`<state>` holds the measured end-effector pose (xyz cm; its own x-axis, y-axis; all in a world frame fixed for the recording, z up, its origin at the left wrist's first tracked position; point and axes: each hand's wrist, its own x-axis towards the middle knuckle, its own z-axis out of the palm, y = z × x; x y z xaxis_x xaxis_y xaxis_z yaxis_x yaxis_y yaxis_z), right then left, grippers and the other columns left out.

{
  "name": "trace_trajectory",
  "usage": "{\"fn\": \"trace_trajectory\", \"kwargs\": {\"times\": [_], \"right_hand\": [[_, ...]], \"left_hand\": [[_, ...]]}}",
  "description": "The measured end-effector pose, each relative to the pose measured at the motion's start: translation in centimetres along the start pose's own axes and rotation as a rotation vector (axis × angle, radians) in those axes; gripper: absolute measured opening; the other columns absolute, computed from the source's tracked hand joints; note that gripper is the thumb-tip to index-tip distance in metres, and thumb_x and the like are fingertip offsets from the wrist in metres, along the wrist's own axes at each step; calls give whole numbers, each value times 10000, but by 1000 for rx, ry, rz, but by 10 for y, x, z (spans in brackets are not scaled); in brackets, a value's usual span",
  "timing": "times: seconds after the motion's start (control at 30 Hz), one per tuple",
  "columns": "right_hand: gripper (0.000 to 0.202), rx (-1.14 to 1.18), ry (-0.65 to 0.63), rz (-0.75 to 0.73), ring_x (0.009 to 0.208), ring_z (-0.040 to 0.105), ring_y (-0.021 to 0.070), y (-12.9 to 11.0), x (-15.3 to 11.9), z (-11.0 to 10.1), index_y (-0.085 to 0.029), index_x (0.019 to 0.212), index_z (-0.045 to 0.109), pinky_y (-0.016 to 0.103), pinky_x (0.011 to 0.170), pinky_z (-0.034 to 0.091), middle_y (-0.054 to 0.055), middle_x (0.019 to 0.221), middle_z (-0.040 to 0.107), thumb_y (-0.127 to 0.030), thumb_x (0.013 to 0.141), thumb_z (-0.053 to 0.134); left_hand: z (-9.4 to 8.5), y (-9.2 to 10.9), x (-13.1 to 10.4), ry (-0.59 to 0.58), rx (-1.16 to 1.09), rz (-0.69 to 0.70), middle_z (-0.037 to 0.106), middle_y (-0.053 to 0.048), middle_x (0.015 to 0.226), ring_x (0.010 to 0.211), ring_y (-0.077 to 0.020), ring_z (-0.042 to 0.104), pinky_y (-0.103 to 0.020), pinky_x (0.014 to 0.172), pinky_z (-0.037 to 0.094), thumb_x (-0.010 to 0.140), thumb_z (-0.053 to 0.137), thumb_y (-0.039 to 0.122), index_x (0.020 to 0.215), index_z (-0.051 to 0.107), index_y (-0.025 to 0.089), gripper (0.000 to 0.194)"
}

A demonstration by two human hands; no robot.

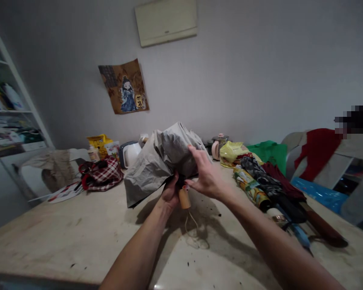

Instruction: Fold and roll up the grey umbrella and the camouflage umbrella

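Note:
A grey umbrella (148,173) with loose, partly folded fabric is held up over the table, its wooden handle (184,199) pointing toward me and a thin cord loop hanging from it. My left hand (170,191) is wrapped round the umbrella's shaft just above the handle, partly under the fabric. On the right side of the fabric, my right hand (206,171) has its fingers apart, with the fingertips at the grey folds and the thumb near the top of the handle.
Several folded umbrellas (260,185) lie on the table (63,237) at the right, near a blue packet (320,194). At the left is a plaid cloth item (105,175). A yellow bag (234,153) and a pink-handled pot (220,144) stand at the back.

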<state>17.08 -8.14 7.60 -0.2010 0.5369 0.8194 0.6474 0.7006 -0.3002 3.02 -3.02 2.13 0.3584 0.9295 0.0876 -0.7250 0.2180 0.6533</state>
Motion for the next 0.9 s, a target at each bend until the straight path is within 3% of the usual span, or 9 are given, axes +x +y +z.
{"fn": "trace_trajectory", "kwargs": {"times": [0.07, 0.13, 0.27, 0.37, 0.43, 0.5, 0.6, 0.77, 0.9], "right_hand": [[876, -252, 78, -31, 1110, 542, 304, 1, -5, 11, -191, 1489, 223, 370, 705, 537, 192, 1352, 419, -200, 728, 657], [777, -359, 189, -41, 1091, 556, 299, 4, -8, 15, -151, 1481, 228, 374, 722, 540, 199, 1283, 471, -146, 784, 571], [441, -516, 352, -131, 896, 612, 232, 13, -6, 0, -131, 1317, 439, 319, 729, 512, 144, 1042, 599, -109, 877, 455], [209, -528, 445, -153, 767, 605, 178, 14, -1, -15, -184, 1099, 573, 275, 688, 491, 79, 902, 606, -162, 931, 449], [194, -409, 396, -183, 767, 600, 159, 9, 2, -19, -198, 1083, 585, 277, 719, 507, 73, 952, 591, -180, 918, 485], [345, -317, 249, -209, 898, 601, 195, 4, 3, -18, -201, 1207, 542, 319, 775, 531, 107, 1117, 551, -202, 863, 557], [578, -422, 107, -211, 1150, 500, 292, 4, 2, -11, -204, 1363, 432, 404, 831, 536, 153, 1294, 461, -162, 807, 582], [255, -641, 289, -196, 946, 540, 234, 17, -2, -9, -200, 1112, 595, 334, 749, 512, 111, 1034, 565, -129, 892, 487], [160, -474, 398, -295, 847, 561, 191, 5, -2, -14, -177, 958, 619, 288, 713, 489, 92, 918, 584, -135, 911, 472]], "left_hand": [[-1, -3, 1, 34, 24, 11, 692, -36, 857, 681, -115, 607, -217, 599, 497, 670, 851, 360, 868, 672, 141, 346], [-1, -4, 1, 6, 56, -28, 671, -23, 754, 596, -94, 569, -204, 547, 463, 637, 867, 398, 834, 673, 128, 386], [-2, -4, 1, -114, 78, -67, 583, -1, 626, 518, -76, 482, -203, 495, 395, 617, 860, 473, 813, 649, 113, 461], [-1, -2, 1, -101, 50, -68, 546, 1, 603, 525, -76, 467, -192, 490, 377, 618, 871, 431, 775, 618, 113, 436], [0, -2, 2, -87, 23, -63, 551, -10, 625, 547, -77, 474, -177, 487, 373, 636, 871, 380, 795, 619, 106, 404], [1, -2, 3, -89, -5, -44, 574, -30, 685, 578, -76, 486, -167, 491, 381, 685, 844, 353, 828, 625, 97, 366], [1, -1, 3, -103, -27, -51, 593, -48, 762, 613, -76, 491, -163, 502, 396, 769, 779, 352, 874, 634, 98, 310], [-4, -4, 3, -80, 67, -99, 566, -32, 671, 583, -89, 492, -182, 490, 394, 747, 794, 370, 798, 616, 113, 316], [-4, -8, 2, -47, 144, -74, 591, -36, 639, 551, -93, 513, -200, 491, 387, 645, 863, 386, 753, 618, 100, 391]]}}
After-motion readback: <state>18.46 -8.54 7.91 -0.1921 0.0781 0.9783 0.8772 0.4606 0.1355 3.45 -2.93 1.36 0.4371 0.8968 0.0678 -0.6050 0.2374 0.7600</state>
